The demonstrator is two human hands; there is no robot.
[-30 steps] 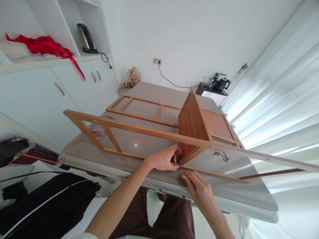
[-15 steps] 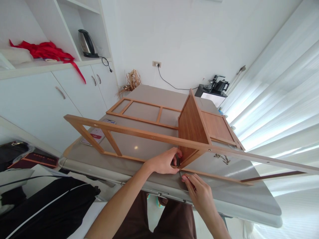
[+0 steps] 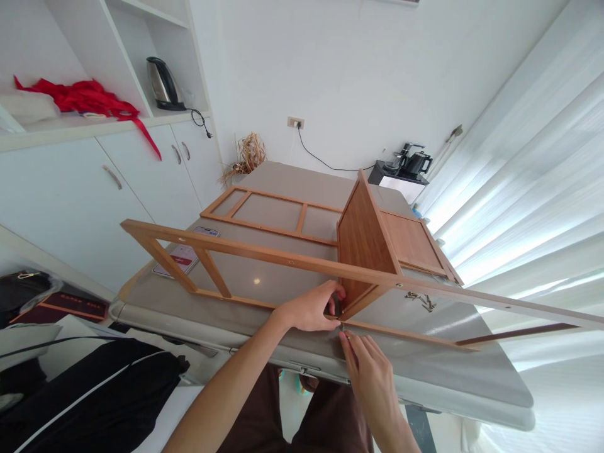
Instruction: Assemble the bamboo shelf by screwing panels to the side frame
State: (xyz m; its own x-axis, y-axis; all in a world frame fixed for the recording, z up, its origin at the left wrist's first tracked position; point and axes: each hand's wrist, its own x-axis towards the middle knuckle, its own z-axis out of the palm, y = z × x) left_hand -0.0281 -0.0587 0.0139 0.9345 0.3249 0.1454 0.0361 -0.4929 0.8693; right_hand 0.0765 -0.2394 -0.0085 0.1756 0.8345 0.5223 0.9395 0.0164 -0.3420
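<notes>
A wooden frame (image 3: 255, 250) stands on its long side along the table's near edge, joined at a corner to an upright wooden panel (image 3: 363, 236). My left hand (image 3: 314, 308) is closed around the lower corner of this joint, thumb on the bottom rail and fingers curled against the panel. Just right of it, my right hand (image 3: 370, 362) pinches a thin metal hex key (image 3: 343, 328), mostly hidden by the fingers. Its tip meets the bottom rail beside my left thumb. Several loose screws (image 3: 421, 301) lie on the table beyond the frame.
Another ladder-like wooden frame (image 3: 276, 211) lies flat behind. More panels (image 3: 415, 242) are stacked right of the upright one. A phone (image 3: 182, 259) lies under the left end of the standing frame. The frame's right end reaches past the grey table (image 3: 453, 377) towards the curtain.
My right hand has turned at the wrist and shifted slightly left, bringing its fingertips closer to the rail. My left hand keeps its hold, and the frame has stayed put.
</notes>
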